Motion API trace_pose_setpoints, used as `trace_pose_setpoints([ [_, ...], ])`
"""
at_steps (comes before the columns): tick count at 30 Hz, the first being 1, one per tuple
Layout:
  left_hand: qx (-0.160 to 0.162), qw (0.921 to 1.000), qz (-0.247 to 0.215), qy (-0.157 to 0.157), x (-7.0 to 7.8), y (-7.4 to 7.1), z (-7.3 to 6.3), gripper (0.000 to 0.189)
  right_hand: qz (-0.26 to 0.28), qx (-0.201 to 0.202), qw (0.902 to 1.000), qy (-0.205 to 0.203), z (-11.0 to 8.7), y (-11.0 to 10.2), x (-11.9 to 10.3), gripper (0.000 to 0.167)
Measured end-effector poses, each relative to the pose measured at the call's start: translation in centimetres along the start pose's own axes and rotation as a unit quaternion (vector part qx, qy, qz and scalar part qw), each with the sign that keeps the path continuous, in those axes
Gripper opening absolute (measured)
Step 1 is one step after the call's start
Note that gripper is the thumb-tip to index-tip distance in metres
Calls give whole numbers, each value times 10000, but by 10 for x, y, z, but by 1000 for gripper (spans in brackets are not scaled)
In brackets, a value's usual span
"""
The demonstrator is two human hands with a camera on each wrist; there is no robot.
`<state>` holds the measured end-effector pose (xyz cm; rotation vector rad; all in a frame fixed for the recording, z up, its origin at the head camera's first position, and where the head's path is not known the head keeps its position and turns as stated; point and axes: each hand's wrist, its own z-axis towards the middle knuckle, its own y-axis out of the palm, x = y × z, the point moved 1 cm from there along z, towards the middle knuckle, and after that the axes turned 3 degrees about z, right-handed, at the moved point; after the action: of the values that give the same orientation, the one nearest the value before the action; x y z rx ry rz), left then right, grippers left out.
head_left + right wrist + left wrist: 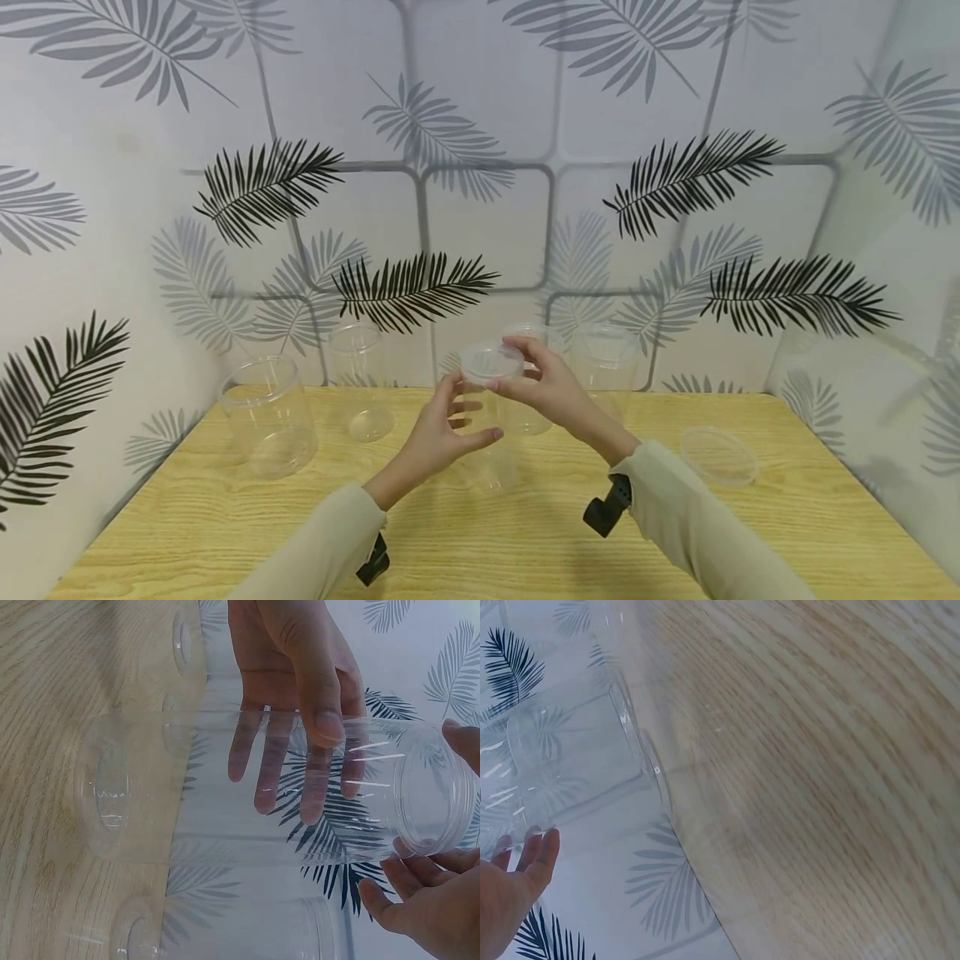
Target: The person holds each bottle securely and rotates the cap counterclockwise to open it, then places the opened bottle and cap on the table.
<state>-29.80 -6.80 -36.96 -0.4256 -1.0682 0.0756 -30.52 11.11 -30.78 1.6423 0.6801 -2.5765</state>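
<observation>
A clear plastic jar stands upright in front of me, its base hard to make out against the table. My left hand holds its upper body, thumb on the near side and fingers behind; the right wrist view shows those fingers through the clear wall. At the mouth sits a clear round lid. My right hand grips the lid by its edge between thumb and fingers. Whether the lid is fully seated cannot be told. In the left wrist view, my left fingertips touch the jar wall.
Two open clear jars, a wide one and a narrower one, stand on the left. Behind my hands are another clear jar and a wide one. A loose clear lid lies right on the wooden table.
</observation>
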Motion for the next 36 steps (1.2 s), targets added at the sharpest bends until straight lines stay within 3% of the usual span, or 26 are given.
trace_pose_setpoints([
  [8,-284,9996,-59,-64,29,-9,-7,73,27,149,9997,-204,0,-1,3,62],
  [11,-406,9991,-78,-10,29,-11,-7,73,141,38,9997,-200,0,-2,3,62],
  [17,-796,9962,-302,171,27,-16,-6,75,566,-666,9960,-206,0,-10,6,64],
  [22,-953,9943,-456,169,27,-17,-4,76,1123,-1422,9832,-225,3,-17,9,66],
  [27,-978,9942,-422,124,27,-17,-4,75,1414,-1765,9739,-168,5,-20,12,69],
  [32,-932,9948,-403,79,26,-18,-5,74,1285,-1717,9766,-157,3,-20,12,71],
  [36,-825,9959,-369,65,24,-20,-5,73,940,-1189,9884,-99,0,-16,9,71],
])
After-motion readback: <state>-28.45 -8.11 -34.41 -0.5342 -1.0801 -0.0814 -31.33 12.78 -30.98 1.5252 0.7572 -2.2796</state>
